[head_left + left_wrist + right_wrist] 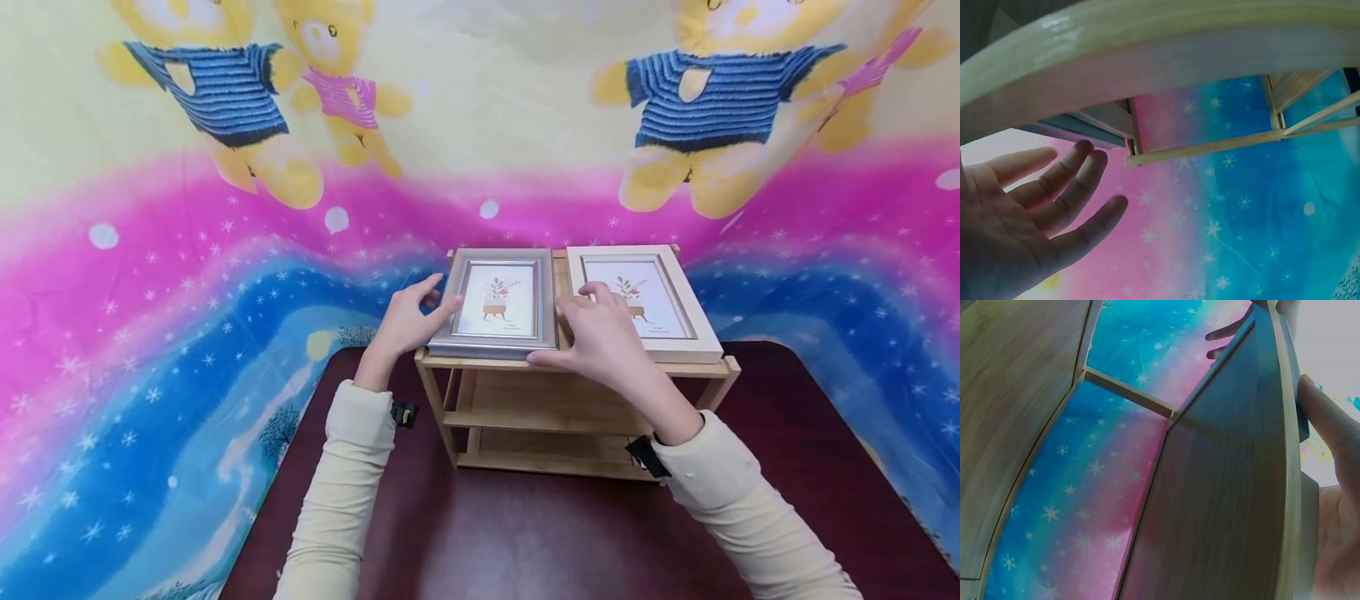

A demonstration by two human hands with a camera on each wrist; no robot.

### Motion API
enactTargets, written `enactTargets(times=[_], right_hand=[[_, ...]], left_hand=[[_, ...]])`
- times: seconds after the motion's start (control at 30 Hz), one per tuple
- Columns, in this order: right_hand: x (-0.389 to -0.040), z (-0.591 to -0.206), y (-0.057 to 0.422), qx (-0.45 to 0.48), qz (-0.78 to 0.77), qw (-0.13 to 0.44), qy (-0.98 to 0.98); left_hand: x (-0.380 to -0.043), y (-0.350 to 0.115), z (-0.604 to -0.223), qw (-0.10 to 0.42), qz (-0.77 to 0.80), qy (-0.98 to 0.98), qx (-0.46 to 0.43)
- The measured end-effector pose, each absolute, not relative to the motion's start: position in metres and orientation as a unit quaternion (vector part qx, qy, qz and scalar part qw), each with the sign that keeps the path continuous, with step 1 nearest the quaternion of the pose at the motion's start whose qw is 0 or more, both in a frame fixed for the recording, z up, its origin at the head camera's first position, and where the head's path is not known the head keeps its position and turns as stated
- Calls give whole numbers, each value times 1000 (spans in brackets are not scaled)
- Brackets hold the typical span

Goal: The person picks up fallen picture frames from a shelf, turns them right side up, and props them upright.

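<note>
A grey-silver picture frame (492,304) with a plant print lies face up on the left of a wooden rack's top (558,258). A cream picture frame (701,321) lies to its right, also with a plant print. My left hand (412,317) is at the silver frame's left side, thumb overlapping its edge in the head view; its other fingers (1079,219) are spread loosely, holding nothing. My right hand (607,337) is over the gap between the frames, overlapping the cream one. Its thumb (1325,415) touches the silver frame's front right corner, fingers bent by its right side.
Under the top, the rack has two lower wooden shelves (540,412). It stands on a dark red-brown table (510,533). Close behind hangs a cloth backdrop (480,167) with bears and snowflakes. Black straps (405,414) with cameras sit on both wrists.
</note>
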State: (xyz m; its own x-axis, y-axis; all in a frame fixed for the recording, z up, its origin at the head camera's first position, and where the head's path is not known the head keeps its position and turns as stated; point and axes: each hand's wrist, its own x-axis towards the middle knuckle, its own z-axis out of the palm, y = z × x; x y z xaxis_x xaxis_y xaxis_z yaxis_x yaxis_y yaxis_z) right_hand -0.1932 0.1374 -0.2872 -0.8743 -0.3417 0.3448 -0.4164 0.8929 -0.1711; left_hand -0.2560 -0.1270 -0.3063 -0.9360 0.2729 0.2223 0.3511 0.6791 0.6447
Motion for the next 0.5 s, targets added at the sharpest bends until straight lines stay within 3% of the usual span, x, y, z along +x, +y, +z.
enactTargets(times=[0.5], right_hand=[[-196,-287,135,215,118,132,-960]], left_hand=[[-260,-127,-318,40,-440,-876,-196]])
